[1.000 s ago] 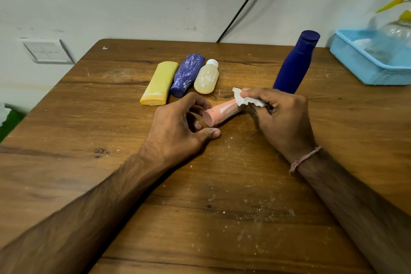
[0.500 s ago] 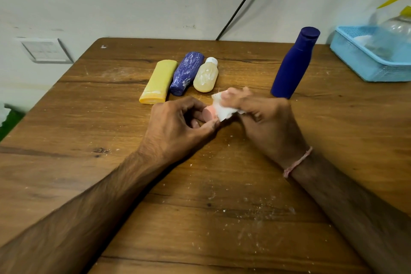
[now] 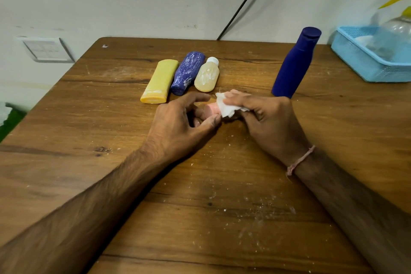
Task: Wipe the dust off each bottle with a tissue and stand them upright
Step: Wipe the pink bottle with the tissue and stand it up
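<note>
Near the middle of the table [image 3: 89, 162], the left hand [image 3: 180, 122] is pinching the end of the pink bottle [image 3: 210, 109] while the right hand [image 3: 271, 124] is gripping the tissue [image 3: 225, 106] around it; a loose pinch is probably risking the bottle slipping away.

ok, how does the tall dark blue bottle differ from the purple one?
The dark blue bottle stands upright; the purple bottle lies flat. The dark blue bottle looks clean; the purple bottle is streaked with white dust. Both rest on the table.
</note>
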Demonstrator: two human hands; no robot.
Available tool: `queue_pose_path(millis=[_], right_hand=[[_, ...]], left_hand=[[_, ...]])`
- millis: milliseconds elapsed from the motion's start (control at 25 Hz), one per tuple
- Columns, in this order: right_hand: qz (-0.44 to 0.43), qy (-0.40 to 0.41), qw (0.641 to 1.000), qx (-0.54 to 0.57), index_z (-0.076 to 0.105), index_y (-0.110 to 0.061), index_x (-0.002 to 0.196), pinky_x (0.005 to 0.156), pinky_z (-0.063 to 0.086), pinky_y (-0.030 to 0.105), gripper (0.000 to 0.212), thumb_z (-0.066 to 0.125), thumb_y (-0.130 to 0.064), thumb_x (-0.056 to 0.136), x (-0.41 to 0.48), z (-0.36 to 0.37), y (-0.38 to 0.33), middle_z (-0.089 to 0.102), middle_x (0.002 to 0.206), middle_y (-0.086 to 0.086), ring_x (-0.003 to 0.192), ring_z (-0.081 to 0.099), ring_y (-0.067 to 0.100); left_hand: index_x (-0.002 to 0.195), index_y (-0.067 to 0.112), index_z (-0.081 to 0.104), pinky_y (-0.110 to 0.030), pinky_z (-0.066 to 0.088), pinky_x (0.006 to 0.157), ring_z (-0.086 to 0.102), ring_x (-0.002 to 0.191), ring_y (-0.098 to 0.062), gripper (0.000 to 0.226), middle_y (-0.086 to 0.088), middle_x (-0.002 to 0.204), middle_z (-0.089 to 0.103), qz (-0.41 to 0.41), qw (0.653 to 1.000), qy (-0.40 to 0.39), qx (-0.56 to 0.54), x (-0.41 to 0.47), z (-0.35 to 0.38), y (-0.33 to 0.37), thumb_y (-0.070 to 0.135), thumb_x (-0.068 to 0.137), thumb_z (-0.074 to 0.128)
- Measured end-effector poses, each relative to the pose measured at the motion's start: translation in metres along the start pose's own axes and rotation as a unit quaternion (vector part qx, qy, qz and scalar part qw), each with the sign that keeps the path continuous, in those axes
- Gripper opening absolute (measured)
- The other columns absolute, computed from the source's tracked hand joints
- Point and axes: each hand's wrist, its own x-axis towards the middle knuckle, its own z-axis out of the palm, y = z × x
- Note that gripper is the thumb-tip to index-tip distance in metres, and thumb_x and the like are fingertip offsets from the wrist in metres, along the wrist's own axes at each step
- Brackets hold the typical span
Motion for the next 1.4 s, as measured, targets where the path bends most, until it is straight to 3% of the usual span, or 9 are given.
queue_pose_path(millis=[120, 360, 440, 520, 680, 800, 920, 1200, 1400], right_hand=[[0.059, 0.011, 0.998, -0.002, 0.062, -0.013, 0.126, 0.096, 0.024, -0.008, 0.037, 0.062, -0.001, 0.091, 0.0, -0.001, 0.001, 0.062, 0.132, 0.002, 0.125, 0.049, 0.004], [-0.069, -0.022, 0.997, 0.025, 0.065, -0.009, 0.123, 0.108, 0.045, 0.027, 0.036, 0.062, 0.001, 0.089, -0.003, 0.006, -0.012, 0.064, 0.129, 0.008, 0.125, 0.058, 0.015], [-0.084, -0.037, 0.996, 0.012, 0.065, -0.01, 0.122, 0.108, 0.043, 0.021, 0.035, 0.061, 0.0, 0.089, -0.003, 0.003, -0.01, 0.064, 0.129, 0.008, 0.125, 0.058, 0.015], [-0.003, -0.021, 1.0, -0.015, 0.064, -0.014, 0.124, 0.103, 0.037, 0.007, 0.035, 0.06, -0.003, 0.091, 0.0, -0.004, 0.0, 0.064, 0.13, 0.006, 0.124, 0.059, 0.015], [0.158, 0.001, 0.986, -0.049, 0.063, -0.023, 0.127, 0.111, 0.034, 0.021, 0.036, 0.061, -0.011, 0.094, 0.002, -0.014, 0.017, 0.061, 0.135, -0.002, 0.129, 0.052, 0.013], [0.033, -0.023, 0.999, -0.027, 0.062, -0.015, 0.126, 0.099, 0.036, 0.002, 0.035, 0.06, -0.008, 0.092, -0.003, -0.005, -0.007, 0.064, 0.131, 0.006, 0.124, 0.058, 0.015], [-0.095, -0.074, 0.993, 0.012, 0.063, -0.009, 0.124, 0.107, 0.041, 0.017, 0.036, 0.059, -0.003, 0.089, -0.009, 0.005, -0.026, 0.063, 0.131, 0.009, 0.126, 0.057, 0.015], [0.141, -0.009, 0.988, -0.055, 0.06, -0.023, 0.129, 0.102, 0.032, 0.014, 0.037, 0.061, -0.011, 0.094, 0.0, -0.008, 0.006, 0.062, 0.134, -0.002, 0.123, 0.056, 0.013], [-0.044, -0.054, 0.998, -0.008, 0.062, -0.011, 0.126, 0.105, 0.039, 0.011, 0.037, 0.059, -0.007, 0.089, -0.01, 0.001, -0.02, 0.062, 0.131, 0.007, 0.124, 0.057, 0.014]], left_hand=[[0.12, 0.033, 0.06, -0.011, 0.053, 0.061, 0.067, 0.074, 0.003, 0.045, 0.013, 0.081, 0.071, -0.004, 1.0, -0.006, 0.008, 0.001, -0.001, 0.001, 0.039, 0.081, 0.081], [0.099, 0.028, 0.068, -0.008, 0.045, 0.054, 0.065, 0.067, -0.001, 0.031, 0.01, 0.075, 0.07, 0.004, 1.0, 0.011, 0.003, -0.002, 0.003, 0.0, 0.039, 0.077, 0.086], [0.097, 0.027, 0.068, -0.01, 0.047, 0.055, 0.065, 0.068, -0.004, 0.029, 0.01, 0.075, 0.07, 0.01, 1.0, 0.017, 0.008, -0.002, 0.003, -0.001, 0.036, 0.076, 0.087], [0.099, 0.028, 0.069, -0.012, 0.05, 0.058, 0.065, 0.07, -0.005, 0.03, 0.009, 0.077, 0.07, 0.006, 1.0, 0.018, 0.006, -0.001, 0.002, -0.001, 0.031, 0.076, 0.087], [0.104, 0.029, 0.068, -0.009, 0.048, 0.058, 0.063, 0.076, -0.003, 0.033, 0.009, 0.077, 0.066, 0.002, 1.0, 0.007, 0.016, 0.0, 0.0, 0.0, 0.033, 0.076, 0.086], [0.102, 0.029, 0.069, -0.016, 0.054, 0.061, 0.065, 0.074, -0.005, 0.032, 0.009, 0.079, 0.069, 0.006, 1.0, 0.012, 0.014, 0.0, 0.0, -0.003, 0.036, 0.076, 0.086], [0.097, 0.025, 0.071, -0.018, 0.053, 0.061, 0.066, 0.072, -0.003, 0.033, 0.01, 0.079, 0.071, 0.032, 0.999, 0.024, 0.035, 0.0, 0.0, -0.005, 0.04, 0.073, 0.087], [0.091, 0.024, 0.071, -0.013, 0.049, 0.054, 0.062, 0.062, 0.0, 0.021, 0.006, 0.074, 0.071, -0.025, 1.0, 0.013, -0.01, 0.001, 0.002, -0.002, 0.036, 0.079, 0.083], [0.09, 0.023, 0.071, -0.009, 0.044, 0.051, 0.061, 0.06, 0.002, 0.024, 0.007, 0.073, 0.071, -0.032, 0.999, 0.015, -0.006, 0.001, 0.002, -0.004, 0.038, 0.078, 0.085]])
